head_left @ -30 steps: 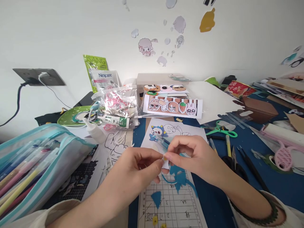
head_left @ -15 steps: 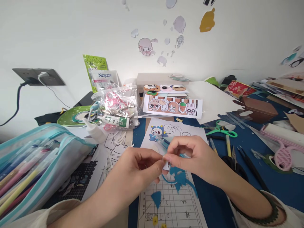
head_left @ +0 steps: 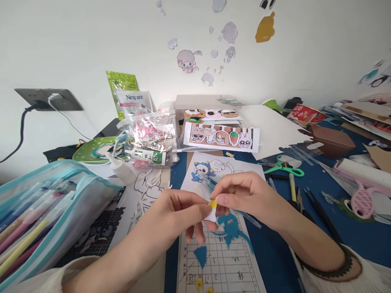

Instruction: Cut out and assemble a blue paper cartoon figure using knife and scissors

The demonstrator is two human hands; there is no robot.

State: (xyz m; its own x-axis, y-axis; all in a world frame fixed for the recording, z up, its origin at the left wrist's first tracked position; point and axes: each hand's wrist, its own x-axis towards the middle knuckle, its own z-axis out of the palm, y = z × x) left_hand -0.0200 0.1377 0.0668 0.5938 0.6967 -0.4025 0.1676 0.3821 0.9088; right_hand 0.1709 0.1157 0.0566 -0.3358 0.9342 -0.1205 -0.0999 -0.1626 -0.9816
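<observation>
My left hand [head_left: 177,213] pinches a small paper piece, white below with a yellow patch [head_left: 213,204] at its top, between thumb and forefinger. Opposite it, my right hand [head_left: 249,199] has thumb and finger closed at the upper right edge of that same piece. Under my hands lies a gridded sheet with handwriting [head_left: 232,264]. On it rest a blue paper cutout [head_left: 229,231], a blue triangle [head_left: 200,256] and yellow scraps [head_left: 199,283]. Just behind my fingers, a clear pen [head_left: 206,181] lies over a printed drawing of a blue character [head_left: 201,171].
At left lie a mesh pencil case [head_left: 76,191] full of pens and a white glue bottle [head_left: 122,171]. Green scissors [head_left: 284,167], black tweezers [head_left: 322,211] and a pink roller [head_left: 362,201] are on the right. Clear bags [head_left: 149,134] and a sticker strip [head_left: 222,137] stand behind.
The yellow patch on the small piece now shows between my fingertips. My right hand has shifted slightly, and some left fingers have stretched downward.
</observation>
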